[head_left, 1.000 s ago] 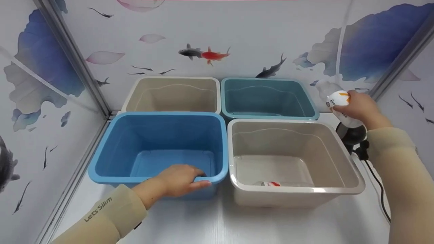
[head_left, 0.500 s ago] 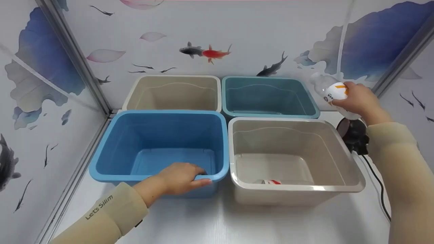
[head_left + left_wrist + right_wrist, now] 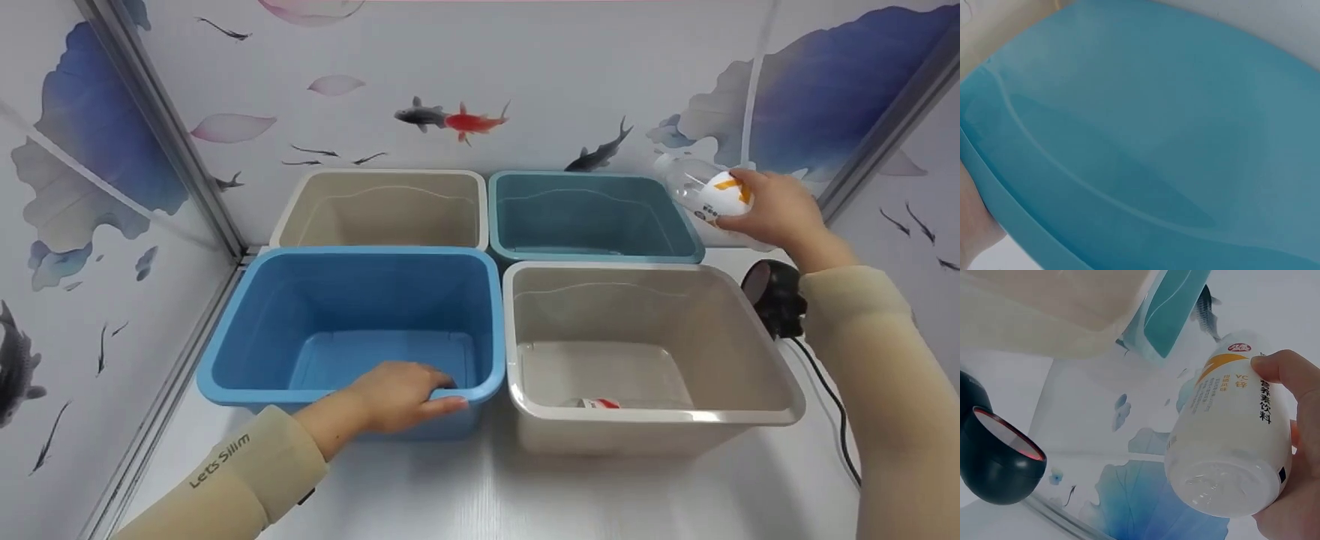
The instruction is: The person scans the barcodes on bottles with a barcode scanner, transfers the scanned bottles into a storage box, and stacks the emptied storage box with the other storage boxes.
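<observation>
My left hand [image 3: 394,397] grips the front rim of the blue plastic tub [image 3: 360,253] near its right corner, thumb outside and fingers over the inner side. In the left wrist view, part of that hand [image 3: 974,219] shows beside the tub's blue wall [image 3: 1129,124]. Over at the right, my right hand [image 3: 787,214] holds a clear plastic bottle [image 3: 694,187] with a white and orange label. It is tilted, its neck toward the right rim of the teal tub [image 3: 592,206]. The right wrist view shows the bottle [image 3: 1224,422] base-first, with the thumb pressed on its label.
A front-right beige tub [image 3: 720,337] holds a clear item with a red and white label [image 3: 600,403]. Another beige tub [image 3: 390,202] stands behind the blue one. A black round device [image 3: 776,300] with a cable [image 3: 825,394] sits at the right. Printed panels [image 3: 570,67] enclose the table.
My right hand has raised the bottle and carried it leftward, away from the black device, toward the teal tub; the bottle has tipped further over. My left hand stays on the blue tub's rim.
</observation>
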The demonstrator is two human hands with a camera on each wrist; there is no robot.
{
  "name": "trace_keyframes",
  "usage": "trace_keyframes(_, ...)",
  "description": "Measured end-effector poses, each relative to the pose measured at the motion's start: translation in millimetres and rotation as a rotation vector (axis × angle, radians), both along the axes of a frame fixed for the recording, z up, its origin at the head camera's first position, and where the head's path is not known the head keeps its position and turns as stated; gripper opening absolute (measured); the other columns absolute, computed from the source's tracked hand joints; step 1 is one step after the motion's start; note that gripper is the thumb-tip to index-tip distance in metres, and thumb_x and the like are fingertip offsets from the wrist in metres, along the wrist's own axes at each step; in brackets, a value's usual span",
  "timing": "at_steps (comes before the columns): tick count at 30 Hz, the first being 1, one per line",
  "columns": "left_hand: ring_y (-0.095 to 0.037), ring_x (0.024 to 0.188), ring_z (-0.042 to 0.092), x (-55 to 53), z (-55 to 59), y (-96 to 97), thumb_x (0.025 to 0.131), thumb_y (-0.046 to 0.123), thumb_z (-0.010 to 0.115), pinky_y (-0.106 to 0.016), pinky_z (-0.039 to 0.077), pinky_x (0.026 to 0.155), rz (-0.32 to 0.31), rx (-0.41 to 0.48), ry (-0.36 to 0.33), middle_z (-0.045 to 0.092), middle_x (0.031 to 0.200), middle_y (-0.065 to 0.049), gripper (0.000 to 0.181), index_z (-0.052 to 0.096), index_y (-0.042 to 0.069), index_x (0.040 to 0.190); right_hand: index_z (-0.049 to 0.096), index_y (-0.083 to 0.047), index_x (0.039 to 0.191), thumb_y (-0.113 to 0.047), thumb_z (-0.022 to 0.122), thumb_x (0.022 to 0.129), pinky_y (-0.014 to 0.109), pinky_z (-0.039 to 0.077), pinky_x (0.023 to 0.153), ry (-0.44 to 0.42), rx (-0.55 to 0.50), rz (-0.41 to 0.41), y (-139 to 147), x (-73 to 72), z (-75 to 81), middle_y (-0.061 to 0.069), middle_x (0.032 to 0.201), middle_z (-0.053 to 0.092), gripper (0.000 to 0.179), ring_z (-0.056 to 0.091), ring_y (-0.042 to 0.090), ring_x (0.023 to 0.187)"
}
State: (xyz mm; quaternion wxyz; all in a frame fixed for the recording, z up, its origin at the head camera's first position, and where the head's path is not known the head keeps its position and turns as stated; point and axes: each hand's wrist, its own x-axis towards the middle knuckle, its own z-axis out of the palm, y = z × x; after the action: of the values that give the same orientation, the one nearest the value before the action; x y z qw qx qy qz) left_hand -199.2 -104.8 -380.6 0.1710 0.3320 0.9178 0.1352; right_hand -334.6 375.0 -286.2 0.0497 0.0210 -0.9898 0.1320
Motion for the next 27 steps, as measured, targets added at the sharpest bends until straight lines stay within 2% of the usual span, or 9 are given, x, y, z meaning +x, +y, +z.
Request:
trace_keyframes(2, -0.021, 0.104, 0.061, -0.1, -0.4, -0.3, 0.095, 0.054, 0.039, -0.043, 0.047, 0.093, 0.004, -0.001, -0.004, 0.066, 0.113, -0.004, 0.055, 0.062, 0.010, 0.119, 0.031, -0.006, 0.144, -0.032, 0.065, 0.084, 0.068, 0.033, 0.091, -0.009, -0.010, 0.029, -5.2, -0.9, 0.2, 0.033, 0.129, 0.043, 0.074, 0.037, 0.050, 0.112)
trace_keyframes(9, -0.021, 0.105, 0.061, -0.6, -0.4, -0.3, 0.095, 0.055, 0.039, -0.044, 0.047, 0.094, 0.006, -0.002, -0.007, 0.066, 0.114, -0.004, 0.057, 0.061, 0.010, 0.120, 0.028, -0.010, 0.147, -0.028, 0.067, 0.084, 0.062, 0.043, 0.089, -0.077, -0.065, 0.106, -22.7, -5.6, 0.5, 0.030, 0.130, 0.045, 0.076, 0.044, 0.047, 0.109)
trace_keyframes(18, -0.021, 0.105, 0.060, -1.7, -1.0, 0.8, 0.095, 0.055, 0.039, -0.044, 0.047, 0.094, 0.004, -0.009, -0.025, 0.066, 0.114, -0.004, 0.056, 0.061, 0.011, 0.120, 0.034, -0.008, 0.144, -0.017, 0.069, 0.082, 0.065, 0.033, 0.098, -0.089, -0.056, 0.228, -50.5, -15.0, -5.4, 0.027, 0.136, 0.044, 0.072, 0.041, 0.045, 0.117)
trace_keyframes(27, -0.022, 0.106, 0.060, -2.3, 0.2, 0.7, 0.095, 0.054, 0.041, -0.044, 0.046, 0.095, 0.015, -0.009, -0.039, 0.065, 0.117, -0.005, 0.055, 0.061, 0.011, 0.122, 0.039, -0.010, 0.142, -0.011, 0.071, 0.078, 0.063, 0.035, 0.099, -0.108, -0.041, 0.302, -77.5, -20.7, -9.6, 0.024, 0.135, 0.046, 0.071, 0.044, 0.041, 0.114)
